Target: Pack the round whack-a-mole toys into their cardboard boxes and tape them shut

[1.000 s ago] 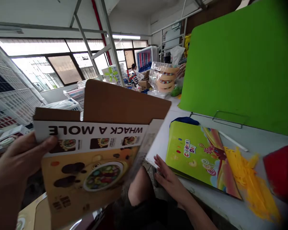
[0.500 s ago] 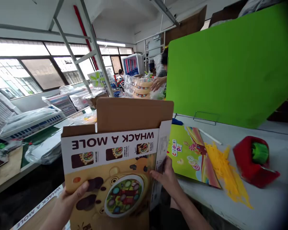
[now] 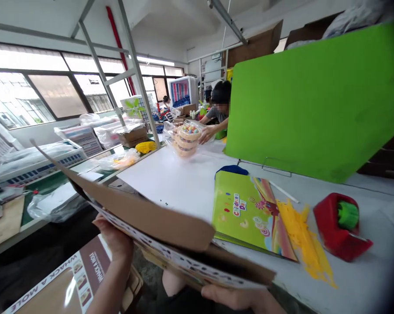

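A printed cardboard box (image 3: 157,218) is tipped over in front of me, its brown flap raised and its top edge turned toward me. My left hand (image 3: 116,237) grips its left part from below, the fingers partly hidden behind the card. At the lower right, my right hand (image 3: 231,296) holds the near edge, with the rest of that hand under the box. Most of the printed front is out of sight. Below my left forearm lies another box (image 3: 49,290) marked "WHACK A MOLE".
On the white table (image 3: 170,179) are green "Children's Day" bags (image 3: 227,222), yellow strips (image 3: 310,240) and a red tape dispenser (image 3: 339,226). A green panel (image 3: 308,104) stands behind them. Across the table a co-worker (image 3: 221,104) handles wrapped, stacked toys (image 3: 186,141). White crates (image 3: 46,159) line the left.
The box has swung from upright, printed front facing me, to a steep tilt with its flap toward me. My left hand rose; my right hand moved lower. The co-worker leaned into view.
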A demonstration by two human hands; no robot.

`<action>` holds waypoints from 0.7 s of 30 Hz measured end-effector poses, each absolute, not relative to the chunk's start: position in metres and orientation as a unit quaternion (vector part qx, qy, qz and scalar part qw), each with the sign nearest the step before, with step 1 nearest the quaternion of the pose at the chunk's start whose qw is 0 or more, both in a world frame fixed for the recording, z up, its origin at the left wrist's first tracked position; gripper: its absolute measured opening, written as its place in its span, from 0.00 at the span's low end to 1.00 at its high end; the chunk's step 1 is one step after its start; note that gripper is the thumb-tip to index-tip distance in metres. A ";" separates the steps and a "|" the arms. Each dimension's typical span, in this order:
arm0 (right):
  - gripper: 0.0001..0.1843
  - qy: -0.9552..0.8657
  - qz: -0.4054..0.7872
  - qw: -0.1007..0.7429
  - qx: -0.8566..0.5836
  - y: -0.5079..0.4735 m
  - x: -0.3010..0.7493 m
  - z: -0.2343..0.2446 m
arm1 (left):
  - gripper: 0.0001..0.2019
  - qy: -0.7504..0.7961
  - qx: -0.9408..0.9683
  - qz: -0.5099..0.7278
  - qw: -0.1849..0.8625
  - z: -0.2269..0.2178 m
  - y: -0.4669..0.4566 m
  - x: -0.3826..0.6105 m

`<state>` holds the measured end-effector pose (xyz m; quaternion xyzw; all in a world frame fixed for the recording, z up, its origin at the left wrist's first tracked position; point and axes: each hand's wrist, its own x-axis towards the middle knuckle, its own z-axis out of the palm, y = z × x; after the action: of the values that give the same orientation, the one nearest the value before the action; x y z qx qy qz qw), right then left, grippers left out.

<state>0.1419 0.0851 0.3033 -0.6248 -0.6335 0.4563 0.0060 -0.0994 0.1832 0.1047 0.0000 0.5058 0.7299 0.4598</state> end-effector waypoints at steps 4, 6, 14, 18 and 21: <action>0.22 -0.587 0.408 0.046 -0.698 0.076 0.162 0.297 | 0.31 0.490 0.012 0.692 0.531 0.096 0.158 -0.084; 0.22 -0.525 0.446 0.089 -0.719 0.076 0.168 0.290 | 0.31 0.455 0.044 0.658 0.599 0.101 0.146 -0.093; 0.36 -0.430 0.583 0.095 -0.683 0.068 0.191 0.246 | 0.20 0.378 0.005 0.545 0.749 0.122 0.162 -0.153; 0.33 -0.474 0.545 0.093 -0.685 0.068 0.188 0.252 | 0.17 0.379 0.030 0.500 0.778 0.117 0.164 -0.155; 0.32 -0.538 0.429 0.186 -0.701 0.080 0.177 0.267 | 0.18 0.363 0.032 0.495 0.789 0.114 0.163 -0.151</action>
<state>0.1767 0.0801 0.2665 -0.7013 -0.5380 0.4293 0.1857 -0.1511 0.1635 0.1138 0.0316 0.3628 0.4949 0.7889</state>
